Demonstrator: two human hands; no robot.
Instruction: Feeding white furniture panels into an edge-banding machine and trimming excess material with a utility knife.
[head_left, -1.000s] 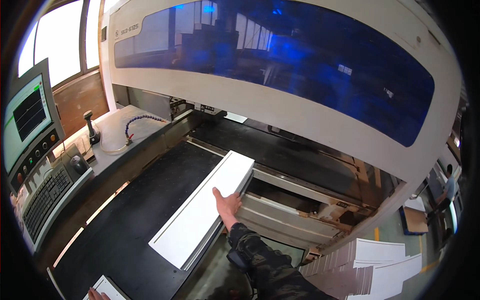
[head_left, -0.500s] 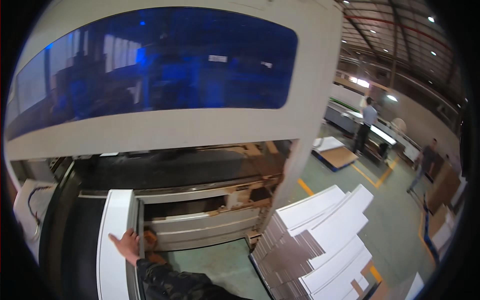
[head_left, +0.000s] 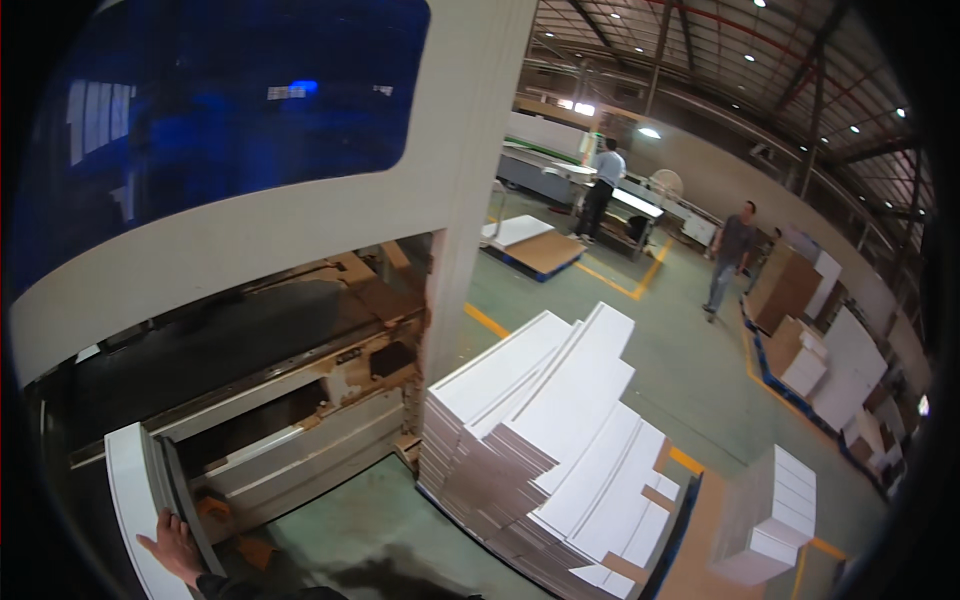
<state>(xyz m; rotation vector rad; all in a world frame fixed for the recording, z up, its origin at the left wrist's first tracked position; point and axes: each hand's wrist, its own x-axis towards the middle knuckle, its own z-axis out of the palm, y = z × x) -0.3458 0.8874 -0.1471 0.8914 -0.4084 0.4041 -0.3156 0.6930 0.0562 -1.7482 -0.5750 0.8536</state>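
My right hand point(head_left: 175, 545) lies flat with its fingers spread on the right edge of a long white panel point(head_left: 128, 480), at the lower left. The panel rests on the dark bed of a large machine point(head_left: 300, 330), in front of its low opening. My dark sleeve runs in from the bottom edge. My left hand is out of view.
The machine's white hood with a blue window point(head_left: 220, 130) fills the upper left. A big staggered stack of white panels point(head_left: 560, 430) stands on the green floor to the right. Smaller white stacks point(head_left: 770, 510) and cartons point(head_left: 800, 350) lie beyond. Two people point(head_left: 730, 255) are far back.
The view has swung right, from the machine's bed and control desk to the floor and panel stacks. My right hand stays on the white panel. My left hand has left the view.
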